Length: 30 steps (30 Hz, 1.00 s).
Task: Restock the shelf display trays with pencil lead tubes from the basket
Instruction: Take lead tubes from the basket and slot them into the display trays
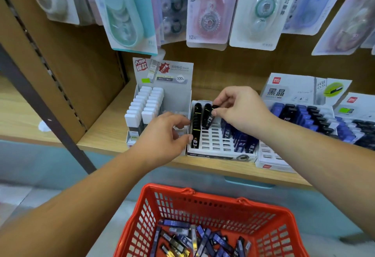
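Observation:
A white slotted display tray [215,145] sits on the wooden shelf, with a column of black lead tubes [196,127] at its left and blue tubes [239,141] at its right. My right hand [241,110] pinches a black lead tube [209,117] at its top over the tray's second column. My left hand [164,135] rests against the tray's left edge, its thumb and fingertips touching the front black tube. A red basket [203,202] below holds several loose blue and black tubes [203,240].
A box of white-capped lead cases [146,108] stands left of the tray. More trays of blue and black tubes [316,120] fill the shelf at right. Correction-tape blister packs [207,9] hang above. A dark shelf upright [40,102] runs down the left.

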Motion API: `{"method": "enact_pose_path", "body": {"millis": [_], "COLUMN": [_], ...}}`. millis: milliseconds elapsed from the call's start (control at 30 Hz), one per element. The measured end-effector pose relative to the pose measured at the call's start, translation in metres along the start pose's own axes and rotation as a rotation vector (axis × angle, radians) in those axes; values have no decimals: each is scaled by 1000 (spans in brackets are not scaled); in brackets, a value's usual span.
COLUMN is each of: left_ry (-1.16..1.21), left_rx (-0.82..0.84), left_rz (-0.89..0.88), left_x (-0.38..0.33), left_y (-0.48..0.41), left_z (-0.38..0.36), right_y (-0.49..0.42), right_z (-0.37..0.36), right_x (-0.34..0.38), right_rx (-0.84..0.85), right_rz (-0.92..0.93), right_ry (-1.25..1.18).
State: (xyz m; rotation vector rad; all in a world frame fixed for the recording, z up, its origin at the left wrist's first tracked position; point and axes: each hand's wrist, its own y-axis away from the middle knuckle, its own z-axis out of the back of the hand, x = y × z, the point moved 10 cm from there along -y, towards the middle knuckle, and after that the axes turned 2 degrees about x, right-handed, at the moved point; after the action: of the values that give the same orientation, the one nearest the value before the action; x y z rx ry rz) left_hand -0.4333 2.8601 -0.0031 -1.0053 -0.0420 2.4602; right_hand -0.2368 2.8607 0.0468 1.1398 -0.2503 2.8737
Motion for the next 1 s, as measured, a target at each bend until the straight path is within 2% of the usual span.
{"method": "enact_pose_path", "body": {"millis": [300, 433, 533, 700, 800, 1000], "left_ry": [60, 56, 61, 15, 14, 122], "left_rx": [-20, -38, -36, 10, -27, -51], "left_rz": [34, 46, 45, 62, 107, 212], "left_x": [4, 1, 0, 0, -2, -11], "left_y": [-1, 2, 10, 42, 60, 86], "left_z": [-6, -3, -1, 3, 8, 2], "right_y": [0, 4, 11, 27, 39, 46], "right_z": [-20, -20, -20, -24, -28, -21], "right_x": [8, 11, 29, 26, 24, 28], "right_rx": [112, 50, 9, 148, 203, 241], "right_rz": [105, 121, 217, 189, 170, 105], "right_ry": [130, 269, 428, 566, 639, 732]}}
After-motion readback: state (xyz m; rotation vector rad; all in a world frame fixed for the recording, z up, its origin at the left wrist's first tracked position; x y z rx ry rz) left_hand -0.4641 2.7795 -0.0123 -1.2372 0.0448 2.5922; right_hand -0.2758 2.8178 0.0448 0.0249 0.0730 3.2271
